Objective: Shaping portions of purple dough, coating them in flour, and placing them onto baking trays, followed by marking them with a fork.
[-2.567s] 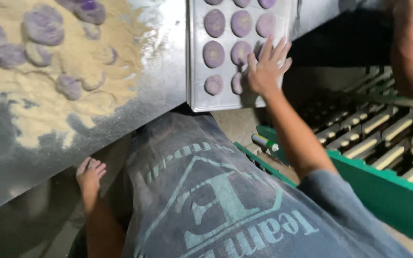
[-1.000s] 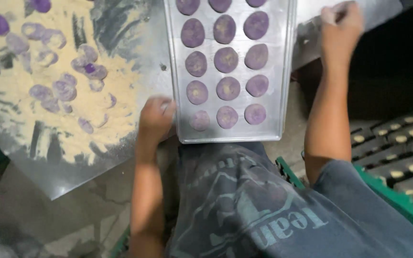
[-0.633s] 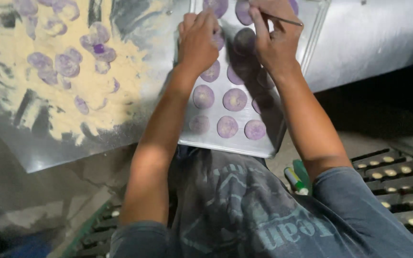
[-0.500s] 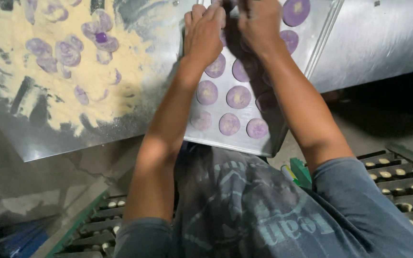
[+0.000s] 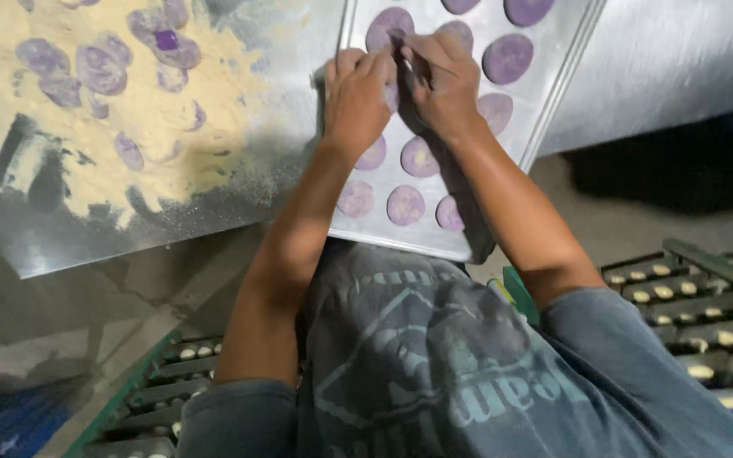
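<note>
Both hands meet over a purple dough disc on the metal baking tray. Right hand fingers pinch a thin stick; left hand fingers curl closed beside it, contents hidden. Fingertips cover the disc's lower edge.

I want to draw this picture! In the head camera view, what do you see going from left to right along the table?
Yellow flour patch with loose purple dough rounds → left hand → right hand, pinching a thin tool → metal baking tray edge → bare metal tabletop.
</note>
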